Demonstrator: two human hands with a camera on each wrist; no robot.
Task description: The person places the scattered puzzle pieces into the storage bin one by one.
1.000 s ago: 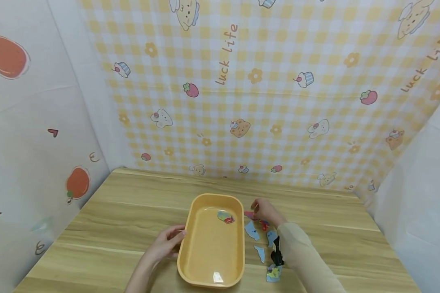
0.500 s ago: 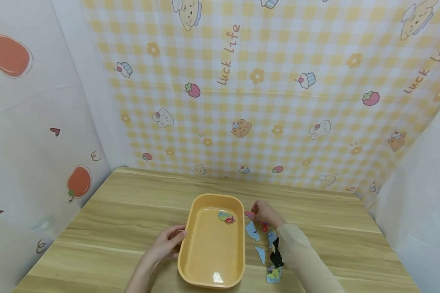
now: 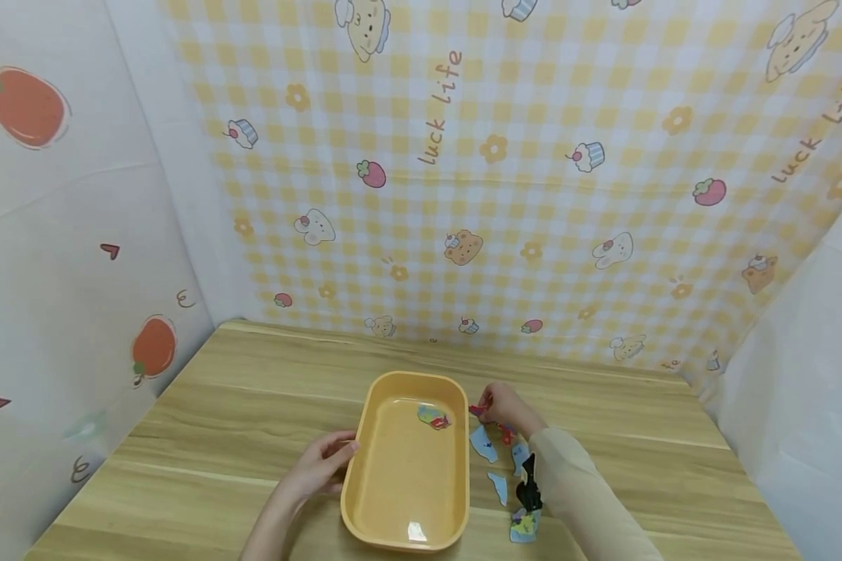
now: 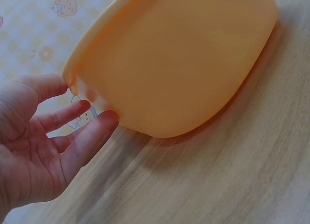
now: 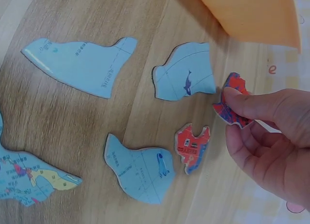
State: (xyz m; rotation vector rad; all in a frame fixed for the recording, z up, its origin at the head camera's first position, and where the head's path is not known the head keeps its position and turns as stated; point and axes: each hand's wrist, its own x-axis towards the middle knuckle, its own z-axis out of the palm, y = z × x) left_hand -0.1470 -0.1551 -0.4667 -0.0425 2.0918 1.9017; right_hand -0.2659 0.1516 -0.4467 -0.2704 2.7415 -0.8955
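Note:
In the right wrist view my right hand [image 5: 271, 122] pinches a small red and blue map puzzle piece [image 5: 234, 99] between thumb and fingers. Another red piece [image 5: 189, 149] lies just below that hand. Light blue pieces [image 5: 186, 71] with sea-animal drawings are spread around it. My left hand [image 3: 319, 466] rests its fingertips against the left side of a yellow tray [image 3: 348, 499], the palm standing off from the wall. The left wrist view has the tray's outer wall [image 4: 179, 74] slanting past these fingertips. Inside the tray, near its far right corner, sits a multicoloured piece [image 3: 433, 417].
Right of the tray, loose pieces lie on the wood-grain table [image 3: 267, 374], among them a yellow and blue one [image 3: 525, 526]. A black object [image 3: 529, 487] sits beside the right sleeve [image 3: 589, 499]. A patterned cloth [image 3: 463, 195] hangs behind the table.
The piece at my right fingertips has turned, its visible part going from pinkish to darker red in the head view. My left hand and the tray keep their places.

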